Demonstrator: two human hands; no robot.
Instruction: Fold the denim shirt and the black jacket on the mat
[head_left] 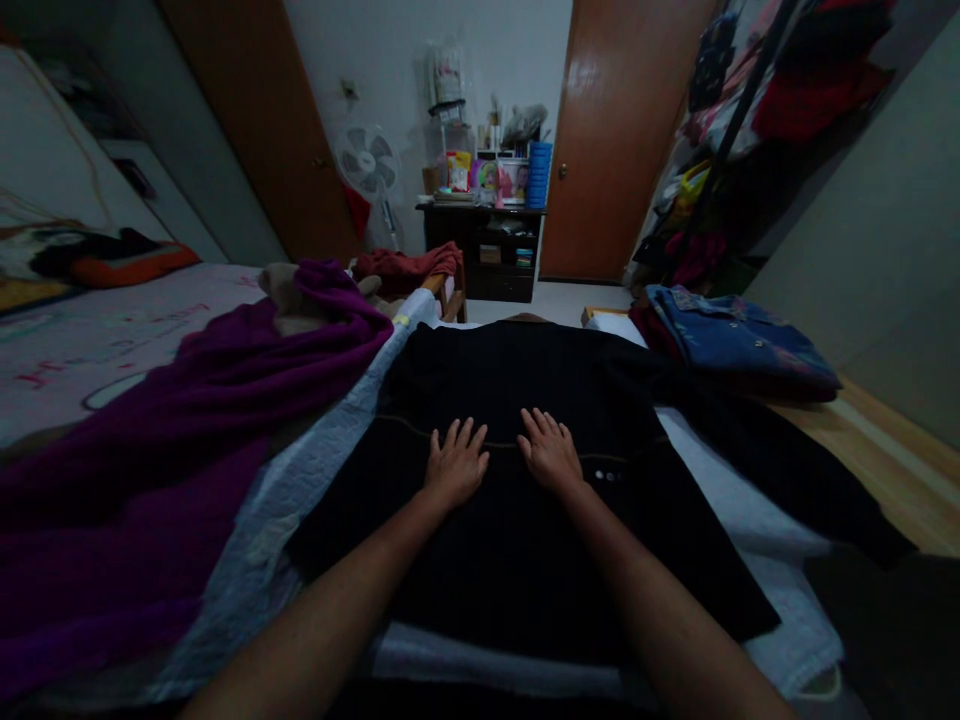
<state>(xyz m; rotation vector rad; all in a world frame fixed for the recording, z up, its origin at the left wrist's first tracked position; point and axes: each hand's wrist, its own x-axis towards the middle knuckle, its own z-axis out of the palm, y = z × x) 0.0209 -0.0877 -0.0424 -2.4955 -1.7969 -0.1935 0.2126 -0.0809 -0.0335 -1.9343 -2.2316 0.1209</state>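
A black long-sleeved jacket (517, 560) lies spread out in front of me, its brown-edged collar at the far end. Its right-hand sleeve stretches out over the side; the other sleeve I cannot make out. My left hand (456, 462) rests flat on the cloth with fingers spread, by a thin tan seam line. To its right, my right hand (550, 450) also lies flat on the jacket, fingers stretched forward. Small pale dots show on the cloth beside that wrist. Under the jacket is a white quilted cover (750, 490).
A purple blanket (150, 450) lies bunched on the left, on a bed (150, 330). Folded clothes with a blue denim piece (739, 335) are stacked at the right. Farther off stand a fan (367, 160), a dark cabinet (480, 270) and a brown door (600, 160).
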